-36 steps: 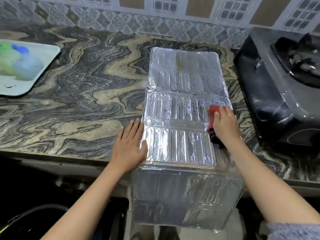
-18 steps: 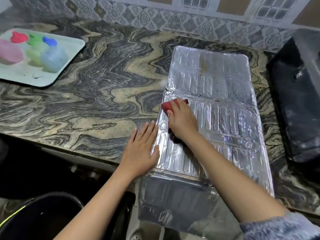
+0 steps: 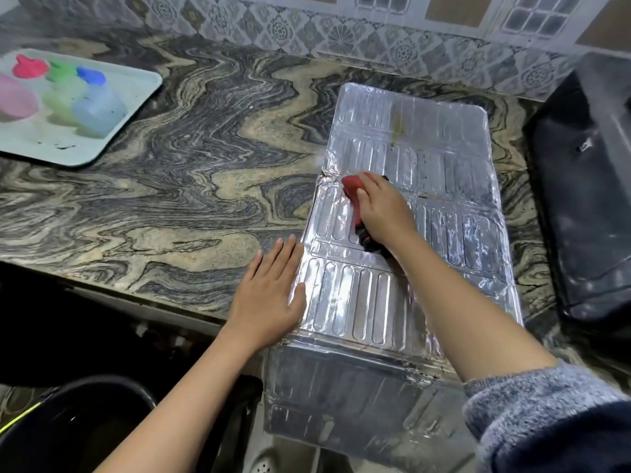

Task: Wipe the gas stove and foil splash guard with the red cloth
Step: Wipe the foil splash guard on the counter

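Note:
The silver foil splash guard (image 3: 426,138) lies flat on the marble counter, and its near panel hangs over the counter's front edge. My right hand (image 3: 384,209) grips the red cloth (image 3: 351,187) and presses it on the guard's middle panel, near the left edge. My left hand (image 3: 269,295) lies flat with straight fingers on the guard's left edge and the counter beside it. The black gas stove (image 3: 587,199) stands at the right, partly cut off by the frame. A brownish stain streaks the guard's far panel.
A pale tray (image 3: 136,97) with pink, green and blue plastic bottles sits at the far left of the counter (image 3: 187,172). A dark bucket (image 3: 68,425) stands on the floor below the counter. The tiled wall runs along the back.
My right hand has swept the red cloth from the guard's right edge to its left side and now slightly back toward the middle. My left hand has stayed put.

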{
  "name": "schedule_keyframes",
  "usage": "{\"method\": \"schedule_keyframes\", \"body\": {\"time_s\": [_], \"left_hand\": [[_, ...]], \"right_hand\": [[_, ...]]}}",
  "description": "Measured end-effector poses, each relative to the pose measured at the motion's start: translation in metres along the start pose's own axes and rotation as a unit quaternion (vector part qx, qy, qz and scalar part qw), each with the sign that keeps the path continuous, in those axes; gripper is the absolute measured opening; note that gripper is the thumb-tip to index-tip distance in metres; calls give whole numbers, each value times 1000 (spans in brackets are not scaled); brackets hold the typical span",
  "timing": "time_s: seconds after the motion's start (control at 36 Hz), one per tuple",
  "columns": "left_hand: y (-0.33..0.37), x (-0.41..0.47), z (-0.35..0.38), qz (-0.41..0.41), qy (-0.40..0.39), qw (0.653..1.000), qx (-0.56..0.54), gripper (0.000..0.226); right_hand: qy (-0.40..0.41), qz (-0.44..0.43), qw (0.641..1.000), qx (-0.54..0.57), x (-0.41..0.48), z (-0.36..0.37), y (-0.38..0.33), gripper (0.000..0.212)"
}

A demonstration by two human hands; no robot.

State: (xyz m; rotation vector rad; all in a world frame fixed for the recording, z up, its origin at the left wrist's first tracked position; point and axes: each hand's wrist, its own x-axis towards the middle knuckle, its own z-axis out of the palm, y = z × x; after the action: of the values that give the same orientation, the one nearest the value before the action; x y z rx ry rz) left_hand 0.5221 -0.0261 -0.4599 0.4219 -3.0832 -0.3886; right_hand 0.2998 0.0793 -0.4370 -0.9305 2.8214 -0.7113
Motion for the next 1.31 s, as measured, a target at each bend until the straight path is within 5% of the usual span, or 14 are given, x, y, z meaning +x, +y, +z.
{"method": "schedule_keyframes", "body": {"time_s": [0.58,0.83,1.03,1.31], "left_hand": [[8,8,-16,-22,8,1000,-7,78],[28,67,-35,-101,53,993,8,45],[30,132,-35,-58,21,998,-27,65],[9,168,-17,-9,5,1000,-15,85]], "right_hand": [[59,128,990,-12,-31,-61,115,42],[39,135,990,-32,-40,-64,117,51],[40,107,993,-41,-45,-58,121,51],[118,196,972,-56,-20,-57,124,47]]}}
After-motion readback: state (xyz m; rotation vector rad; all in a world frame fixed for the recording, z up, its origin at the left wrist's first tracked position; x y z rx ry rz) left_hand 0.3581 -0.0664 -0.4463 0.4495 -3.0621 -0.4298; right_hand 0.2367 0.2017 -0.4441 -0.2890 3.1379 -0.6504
